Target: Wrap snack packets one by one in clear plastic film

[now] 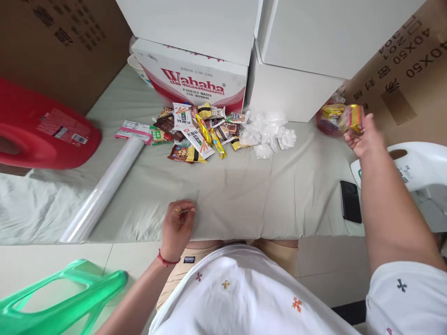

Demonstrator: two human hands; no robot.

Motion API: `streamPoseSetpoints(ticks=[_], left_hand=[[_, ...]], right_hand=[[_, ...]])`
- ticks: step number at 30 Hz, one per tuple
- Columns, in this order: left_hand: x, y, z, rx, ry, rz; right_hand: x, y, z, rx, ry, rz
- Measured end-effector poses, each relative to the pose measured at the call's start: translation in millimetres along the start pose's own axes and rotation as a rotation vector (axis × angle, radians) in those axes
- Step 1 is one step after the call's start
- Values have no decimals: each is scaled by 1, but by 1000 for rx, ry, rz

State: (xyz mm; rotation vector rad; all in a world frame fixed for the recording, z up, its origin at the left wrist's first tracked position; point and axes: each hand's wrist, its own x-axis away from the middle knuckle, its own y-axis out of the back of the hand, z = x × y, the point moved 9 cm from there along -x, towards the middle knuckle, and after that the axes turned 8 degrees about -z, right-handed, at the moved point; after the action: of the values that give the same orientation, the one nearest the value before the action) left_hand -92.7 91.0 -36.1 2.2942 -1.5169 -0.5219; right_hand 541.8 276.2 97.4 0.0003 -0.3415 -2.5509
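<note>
My right hand (363,137) is stretched out to the far right, closed around a clear bag of snacks with a yellow and red wrapper (352,118), held just over a red-tinted bag of packed snacks (328,120). My left hand (177,225) rests curled near the front edge of the grey-green cloth (226,195); its fingers are closed and something small and thin may sit in them. A heap of loose snack packets (195,135) lies in the middle. Beside it is a pile of empty clear plastic bags (267,132).
A roll of clear film (104,188) lies at the left, a red jug (38,132) behind it. A Wahaha carton (195,79) and white boxes (314,46) stand at the back. A black phone (351,201) lies at the right; a white stool (415,163) and green stool (59,298) stand nearby.
</note>
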Motion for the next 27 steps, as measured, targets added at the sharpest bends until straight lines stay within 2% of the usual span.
streamPoseSetpoints(ticks=[2,4,6,10,11,14,16,18,22,27], left_hand=[[7,13,3,-118,-64,-53],[15,18,2,-204,-143,-84],[21,17,-3,-251,-239,-102],[29,9,-14,-278,-397,-121],[30,8,-15,-275,-414,-120],[30,6,-15,-264,-420,-130],[31,6,-13,-260,-400,-149],[31,6,-10,-255,-371,-161],[32,3,-4,-239,-336,-150],[33,-1,0,-248,-321,-120]], right_hand=[[-15,-15,13,95,-25,-15],[-9,-34,12,162,26,33],[14,-57,-3,187,112,115],[82,-112,-48,227,227,306],[103,-130,-52,248,304,385],[168,-182,-39,344,699,599],[194,-208,-24,407,880,614],[202,-229,-9,474,971,561],[196,-271,17,610,1075,471],[199,-323,17,752,1132,607]])
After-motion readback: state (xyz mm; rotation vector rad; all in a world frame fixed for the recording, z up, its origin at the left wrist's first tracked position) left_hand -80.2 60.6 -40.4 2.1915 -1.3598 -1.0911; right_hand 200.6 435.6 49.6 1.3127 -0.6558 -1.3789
